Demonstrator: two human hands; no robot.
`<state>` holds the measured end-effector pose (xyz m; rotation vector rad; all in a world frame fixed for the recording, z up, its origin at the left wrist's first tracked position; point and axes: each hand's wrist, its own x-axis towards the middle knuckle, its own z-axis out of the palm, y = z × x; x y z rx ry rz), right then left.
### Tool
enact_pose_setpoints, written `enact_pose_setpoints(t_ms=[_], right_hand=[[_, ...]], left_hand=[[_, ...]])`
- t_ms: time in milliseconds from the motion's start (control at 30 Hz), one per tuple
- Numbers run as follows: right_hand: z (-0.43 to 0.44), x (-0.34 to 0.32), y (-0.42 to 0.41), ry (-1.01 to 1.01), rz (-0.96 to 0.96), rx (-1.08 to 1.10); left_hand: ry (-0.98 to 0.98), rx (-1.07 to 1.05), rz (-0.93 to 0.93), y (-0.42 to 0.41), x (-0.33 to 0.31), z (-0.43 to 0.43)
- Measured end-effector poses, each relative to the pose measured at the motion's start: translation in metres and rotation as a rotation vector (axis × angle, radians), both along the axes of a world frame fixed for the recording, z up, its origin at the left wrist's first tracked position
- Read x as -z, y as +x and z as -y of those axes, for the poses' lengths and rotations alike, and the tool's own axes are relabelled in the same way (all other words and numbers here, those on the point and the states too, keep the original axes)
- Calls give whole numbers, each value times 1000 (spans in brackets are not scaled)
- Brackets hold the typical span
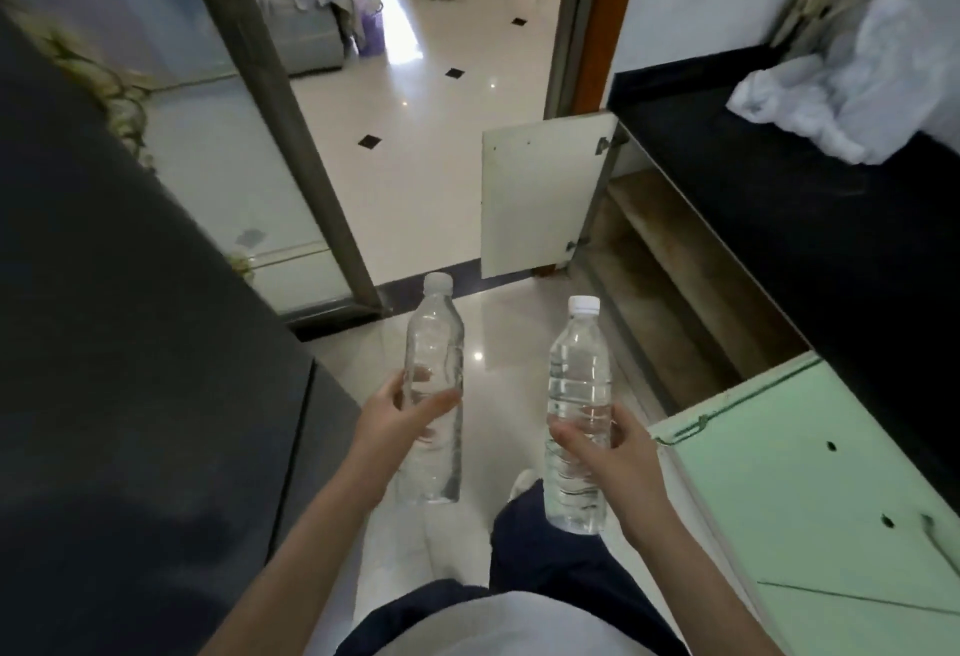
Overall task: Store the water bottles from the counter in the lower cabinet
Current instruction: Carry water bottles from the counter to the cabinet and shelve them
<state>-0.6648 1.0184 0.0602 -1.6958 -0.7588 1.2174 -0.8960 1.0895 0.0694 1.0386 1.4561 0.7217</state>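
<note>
My left hand (397, 419) grips a clear water bottle (434, 343) with a white cap around its middle, held upright over the floor. My right hand (610, 453) grips a second clear bottle (579, 369), also white-capped and upright, partly filled with water. To the right, the lower cabinet (675, 302) under the black counter (810, 219) stands open, showing brownish shelves inside. Its white door (540, 198) is swung out toward the doorway. Both bottles are in the air, left of the cabinet opening.
A pale green cabinet door (810, 473) sits closed at the near right. A white plastic bag (852, 84) lies on the counter. A dark appliance (130, 343) fills the left side. A doorway ahead leads to a glossy tiled room. My legs show below.
</note>
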Motion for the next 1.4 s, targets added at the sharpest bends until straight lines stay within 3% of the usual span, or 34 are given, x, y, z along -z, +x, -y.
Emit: enact_pose_setpoints(t_ms=[200,467,700,833,1000,1167,1400], right_hand=[[-114,24,53,-21,-10,84],[-247,7,133,-7,37,190],[-306,22,155,-52,-13,456],[-334,43,143,-109,-31,649],[-369,68,128,-206,-52,843],[-405,94,138,-236,-16,939],[-435,228,183,-296,42,902]], left_hand=[[-80,72,-14,70,23,-104],[-41,235,-23,157,-5,-269],[-94,426,-23,213,4,-383],[-171,605,3,234,31,-436],[-286,841,-96,253,61,-502],[-223,1028,-183,291,96,-551],[-239,1025,-207,348,231,-574]])
